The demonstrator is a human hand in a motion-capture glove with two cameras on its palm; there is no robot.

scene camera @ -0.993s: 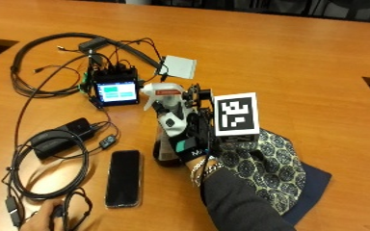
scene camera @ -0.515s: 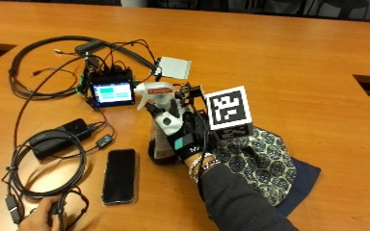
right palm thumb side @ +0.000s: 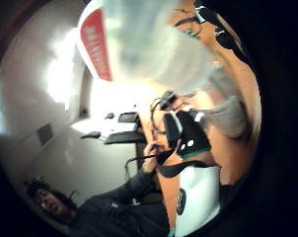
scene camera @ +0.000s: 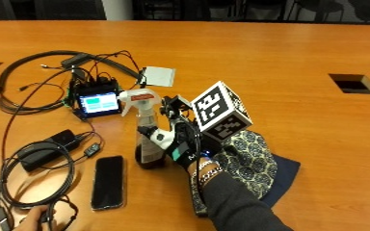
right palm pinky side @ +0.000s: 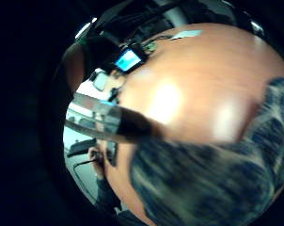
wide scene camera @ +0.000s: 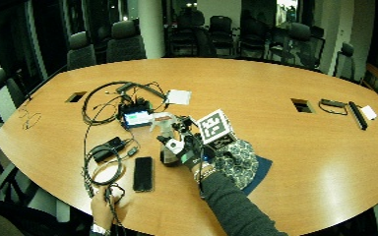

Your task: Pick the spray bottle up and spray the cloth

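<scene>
Table [scene camera: 287, 53], wooden, is carrying all items. Vs. the frames 1.0 s and 0.5 s ago, the right hand [scene camera: 182, 144] is sitting in roughly the same spot beside the spray bottle [scene camera: 148, 139]; the whole outside picture is framing the scene a little differently, so the camera seems to have shifted, and no object shift can be confirmed.

Cloth [scene camera: 252, 159], dark w/ a pale print, is lying flat on the table just under and behind the gloved hand, w/ a plain navy layer showing at its far edge. The spray bottle is standing upright on the table, long axis vertical, touching or just beside the hand; its white trigger head w/ a red label [scene camera: 143, 96] is pointing away from the cloth, toward the small lit screen [scene camera: 98, 102]. The bottle's lower body looks dark, apparently holding brown liquid; level cannot be told.

Fingers are lying along the bottle's body on the cloth side; whether they are curled round it cannot be told, since the glove hardware is hiding them. In the thumb-side palm view the bottle [right palm thumb side: 149, 44] is filling much of the frame, i.e. close to the palm.

Phone [scene camera: 109, 182] is lying face-up near the bottle; cable coils [scene camera: 37, 163] are lying beyond it.
</scene>
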